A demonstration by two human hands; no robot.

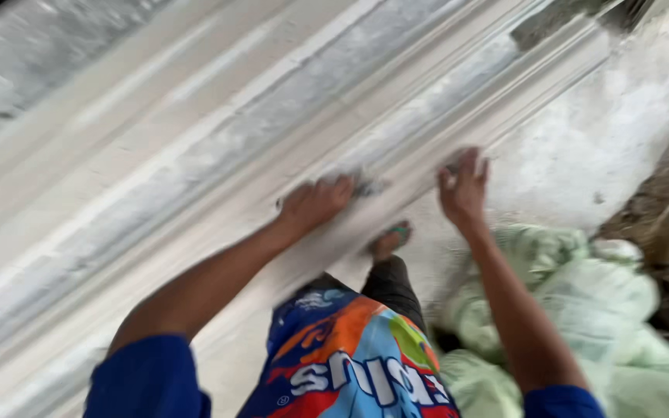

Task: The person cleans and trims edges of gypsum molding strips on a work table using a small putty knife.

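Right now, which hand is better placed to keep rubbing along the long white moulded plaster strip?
Probably the left hand: it lies flat on the long white moulded plaster strip, over something small and dark. The right hand only touches the edge.

Person's dress, head view. Both arms bare from above the elbow down to the left hand [315, 203] and right hand [464, 190]. Short blue sleeves [149, 379], plain. Bright multicoloured apron [350, 360] at front: blue ground, orange, red and green patches, white lettering. Dark trousers [392, 285]. Green sandal [396, 232] on the one visible foot. Picture blurred; no finer detail legible.
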